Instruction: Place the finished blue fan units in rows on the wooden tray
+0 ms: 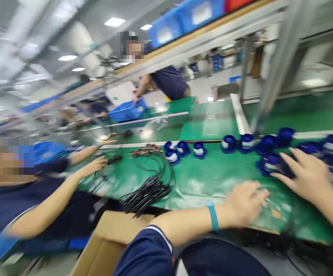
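Note:
My left hand (245,206), with a teal band at the wrist, hovers over or rests on the green work surface (201,180). Motion smears its fingers, so I cannot tell whether they hold anything. To its right, my right hand (309,174) has thumb and fingers around a dark blue flanged, cup-like part (271,163) with a pale band. Other blue parts of this kind (247,143) stand beyond both hands, several crowding behind the right one. Small pale scraps (276,214) lie near my left fingertips.
A bundle of black cables (147,193) with copper-coloured ends (146,150) lies to the left. An open cardboard box (106,241) stands below the table edge. A co-worker's arm (60,199) reaches in at left. A metal post (284,65) and shelf with blue bins (189,19) rise beyond.

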`<state>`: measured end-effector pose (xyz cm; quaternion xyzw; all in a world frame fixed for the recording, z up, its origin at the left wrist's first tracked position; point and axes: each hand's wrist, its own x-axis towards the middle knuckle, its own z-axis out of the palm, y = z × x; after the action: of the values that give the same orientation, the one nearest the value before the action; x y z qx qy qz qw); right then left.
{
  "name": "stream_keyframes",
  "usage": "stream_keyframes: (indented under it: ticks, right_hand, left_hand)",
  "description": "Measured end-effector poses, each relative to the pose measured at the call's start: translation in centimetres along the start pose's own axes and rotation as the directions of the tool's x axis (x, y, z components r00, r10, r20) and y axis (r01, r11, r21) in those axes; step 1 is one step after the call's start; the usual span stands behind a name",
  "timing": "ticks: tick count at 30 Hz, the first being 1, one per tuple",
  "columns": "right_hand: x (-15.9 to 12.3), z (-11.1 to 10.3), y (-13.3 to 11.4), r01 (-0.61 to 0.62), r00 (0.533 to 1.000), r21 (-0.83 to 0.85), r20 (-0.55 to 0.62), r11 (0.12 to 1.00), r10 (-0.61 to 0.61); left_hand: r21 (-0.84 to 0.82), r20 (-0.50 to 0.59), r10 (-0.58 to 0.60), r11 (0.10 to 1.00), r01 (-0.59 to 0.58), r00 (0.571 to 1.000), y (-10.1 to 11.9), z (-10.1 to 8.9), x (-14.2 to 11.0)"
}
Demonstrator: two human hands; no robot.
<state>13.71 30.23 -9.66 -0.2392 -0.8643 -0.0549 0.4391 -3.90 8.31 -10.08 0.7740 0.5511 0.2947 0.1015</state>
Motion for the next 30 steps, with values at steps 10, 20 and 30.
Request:
stream_keyframes:
  ticks: [10, 20, 30]
  right_hand:
    - [-19.3, -11.8, -4.8, -0.843, 0.410, 0.160, -0.424, 0.513, 0.807]
    - [-27.6, -2.6, -11.3, -0.870, 0.330, 0.449, 0.223, 0.204, 0.917]
    - [-25.9, -4.7, -7.7, -0.866, 0.283, 0.500, 0.472, 0.011, 0.835]
  left_hand:
    - [0.495, 0.260, 0.259, 0.792, -0.359, 0.930, -2.6, -1.3, 17.6]
    - [0.563, 0.307, 0.109, 0.780, -0.273, 0.946, 0.6, 0.3, 19.3]
    - [0.545, 0.361, 0.111, 0.781, -0.306, 0.926, -0.9, -1.3, 20.0]
